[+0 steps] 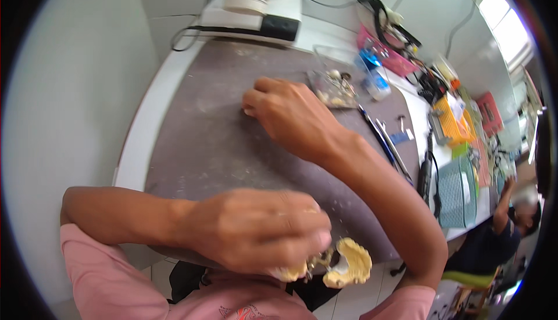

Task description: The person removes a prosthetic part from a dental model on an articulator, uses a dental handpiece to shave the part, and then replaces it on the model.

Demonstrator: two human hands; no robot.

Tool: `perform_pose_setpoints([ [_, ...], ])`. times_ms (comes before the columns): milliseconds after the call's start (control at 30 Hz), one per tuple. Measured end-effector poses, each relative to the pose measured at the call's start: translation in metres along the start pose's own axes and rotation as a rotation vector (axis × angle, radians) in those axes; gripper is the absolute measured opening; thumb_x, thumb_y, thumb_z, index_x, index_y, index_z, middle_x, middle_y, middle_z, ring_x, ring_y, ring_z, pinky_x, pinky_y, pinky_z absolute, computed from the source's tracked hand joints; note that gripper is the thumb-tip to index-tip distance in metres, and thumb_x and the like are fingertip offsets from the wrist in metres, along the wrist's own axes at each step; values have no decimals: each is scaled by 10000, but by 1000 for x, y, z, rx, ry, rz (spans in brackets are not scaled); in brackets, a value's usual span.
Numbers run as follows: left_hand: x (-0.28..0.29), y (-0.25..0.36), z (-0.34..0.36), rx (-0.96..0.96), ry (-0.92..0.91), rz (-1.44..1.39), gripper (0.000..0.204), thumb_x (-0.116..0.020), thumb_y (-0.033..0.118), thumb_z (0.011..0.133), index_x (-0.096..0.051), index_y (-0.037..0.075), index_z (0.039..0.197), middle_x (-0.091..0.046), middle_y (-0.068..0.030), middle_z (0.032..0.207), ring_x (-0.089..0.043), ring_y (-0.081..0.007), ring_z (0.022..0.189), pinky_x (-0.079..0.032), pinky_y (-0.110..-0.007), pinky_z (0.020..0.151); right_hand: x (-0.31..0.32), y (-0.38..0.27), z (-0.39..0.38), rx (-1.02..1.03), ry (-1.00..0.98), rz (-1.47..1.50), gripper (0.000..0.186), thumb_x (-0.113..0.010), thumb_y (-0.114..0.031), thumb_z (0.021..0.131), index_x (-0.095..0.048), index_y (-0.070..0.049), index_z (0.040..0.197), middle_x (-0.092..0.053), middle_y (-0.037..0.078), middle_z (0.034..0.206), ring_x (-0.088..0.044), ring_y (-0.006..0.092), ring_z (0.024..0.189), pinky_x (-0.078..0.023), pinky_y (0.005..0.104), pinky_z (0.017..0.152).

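Two hands in my view. Left hand bent, blurred, near table's near edge; I cannot tell what fingers pinch. Right hand curled over table's middle; I cannot tell if it grips anything. Two yellowish cast parts, one metal frame between, just beside and partly behind left hand, at near edge. Room for moving: broad grey stretch, right hand to white left border. Beyond: one clear box, small pieces inside. Farther right: one teal basket, one yellow basket.
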State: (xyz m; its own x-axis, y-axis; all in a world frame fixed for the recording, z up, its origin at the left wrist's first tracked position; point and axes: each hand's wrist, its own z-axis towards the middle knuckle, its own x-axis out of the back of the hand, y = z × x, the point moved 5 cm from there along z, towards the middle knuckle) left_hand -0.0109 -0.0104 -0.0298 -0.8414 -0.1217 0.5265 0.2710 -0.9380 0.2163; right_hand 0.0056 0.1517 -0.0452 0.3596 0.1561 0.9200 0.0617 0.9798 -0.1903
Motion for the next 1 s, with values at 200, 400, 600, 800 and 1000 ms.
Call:
perform_pose_setpoints([
  [200, 16, -54, -16, 834, 49, -135, 708, -901, 100, 734, -508, 30, 1319, -641, -124, 1201, -659, -163, 1051, -548, -321, 893, 92, -13, -63, -214, 262, -44, 140, -709, -33, 912, -714, 25, 1039, -717, 130, 954, -717, 227, 846, -563, 330, 771],
  [400, 9, -71, -18, 1068, 171, -323, 640, -819, 4, 776, -491, 42, 1324, -611, -104, 1252, -639, -154, 1112, -512, -306, 1000, 125, -42, -147, -482, 299, 241, 173, -732, 60, 880, -747, 28, 1049, -736, 112, 974, -696, 131, 885, -542, 260, 795],
  [600, 9, -67, -18, 850, 148, -247, 677, -793, -49, 774, -457, 60, 1351, -579, -116, 1298, -613, -168, 1171, -503, -328, 1042, 121, -58, -161, -373, 238, 217, 225, -778, 89, 780, -781, -17, 978, -745, 108, 912, -734, 202, 826, -561, 293, 734],
  [800, 9, -67, -17, 798, 141, -250, 700, -801, -66, 759, -454, 70, 1351, -577, -117, 1299, -607, -175, 1182, -497, -337, 1058, 115, -62, -159, -291, 145, 280, 253, -777, 64, 781, -794, -50, 1007, -739, 89, 920, -733, 201, 830, -572, 306, 725],
  [1000, 8, -67, -17, 776, 121, -233, 709, -804, -67, 755, -452, 74, 1353, -578, -117, 1298, -605, -173, 1178, -498, -336, 1055, 111, -62, -159, -307, 88, 294, 279, -757, 77, 784, -797, -54, 1027, -738, 91, 929, -734, 205, 838, -574, 301, 724],
])
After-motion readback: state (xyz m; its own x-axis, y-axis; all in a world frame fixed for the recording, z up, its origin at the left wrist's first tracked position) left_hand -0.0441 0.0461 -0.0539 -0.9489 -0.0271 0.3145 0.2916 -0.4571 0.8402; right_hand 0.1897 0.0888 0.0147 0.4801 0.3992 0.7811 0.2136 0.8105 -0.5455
